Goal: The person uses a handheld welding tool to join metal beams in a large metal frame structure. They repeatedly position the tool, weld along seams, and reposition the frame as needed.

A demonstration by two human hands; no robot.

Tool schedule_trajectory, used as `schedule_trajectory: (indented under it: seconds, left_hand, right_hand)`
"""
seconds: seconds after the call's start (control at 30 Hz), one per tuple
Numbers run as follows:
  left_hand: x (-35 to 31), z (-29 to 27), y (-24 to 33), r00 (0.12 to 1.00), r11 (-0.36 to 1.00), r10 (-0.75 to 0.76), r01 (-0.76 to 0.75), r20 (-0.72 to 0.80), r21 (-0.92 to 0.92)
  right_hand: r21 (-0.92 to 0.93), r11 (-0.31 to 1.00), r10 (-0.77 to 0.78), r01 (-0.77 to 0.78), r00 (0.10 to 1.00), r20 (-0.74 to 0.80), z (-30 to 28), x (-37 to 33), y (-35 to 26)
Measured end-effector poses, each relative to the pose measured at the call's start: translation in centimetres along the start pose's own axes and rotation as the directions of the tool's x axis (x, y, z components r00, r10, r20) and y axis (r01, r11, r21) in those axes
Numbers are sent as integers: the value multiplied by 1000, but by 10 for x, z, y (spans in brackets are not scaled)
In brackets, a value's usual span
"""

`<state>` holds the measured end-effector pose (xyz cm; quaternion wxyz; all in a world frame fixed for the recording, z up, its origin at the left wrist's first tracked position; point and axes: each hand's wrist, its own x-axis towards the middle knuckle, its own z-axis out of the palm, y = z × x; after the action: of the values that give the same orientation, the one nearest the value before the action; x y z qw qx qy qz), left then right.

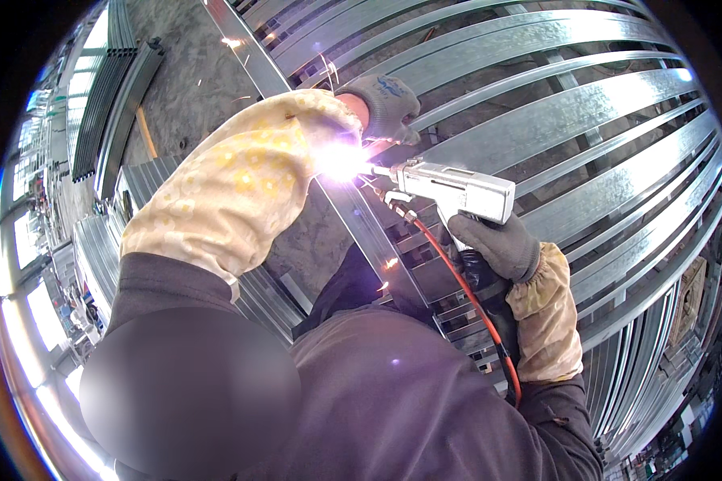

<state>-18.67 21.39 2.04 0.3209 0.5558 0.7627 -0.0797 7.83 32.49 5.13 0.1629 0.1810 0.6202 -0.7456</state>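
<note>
Metal rails (569,98) span the right; your right hand (501,247) grips the silver torch (465,190); your left hand (387,104) curls, hold unclear.

Torch (457,188) sitting in right fingers (468,232), pointing left toward arc (341,159). Arc burning at beam (363,220), just left of and slightly behind left fingers (409,128). Beam running diagonally, left of both. Bars (553,132) spreading right of left fingers, also ahead and right of right fingers. Hose (455,272) trailing left of right fingers, then back. Stack (96,112) lying far left of left fingers, on floor (188,72).
</note>
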Motion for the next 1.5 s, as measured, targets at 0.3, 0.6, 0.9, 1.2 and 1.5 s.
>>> schedule_trajectory:
  seconds: [0.3, 0.6, 0.9, 1.2, 1.5]
  left_hand:
    - [0, -6, -2, 999, 1000, 12, -11, 48, -19]
    - [-3, -13, 0, 996, 1000, -11, 12, 84, -15]
    - [-3, -12, -1, 996, 998, -47, 50, 78, -35]
    - [-5, -10, -8, 1000, 999, 16, -15, 14, -48]
    - [-7, -13, -3, 999, 1000, 5, -5, 33, -4]
  right_hand:
    - [39, 999, 35, -37, 999, 36, 1, -3, -10]
    - [53, 998, 25, -28, 998, 58, 3, -2, -17]
    - [143, 988, 47, -50, 998, 29, 4, -5, -19]
    - [69, 998, 11, -14, 999, 45, 3, -9, -23]
    - [-20, 999, 30, -29, 997, 65, 0, -8, -19]
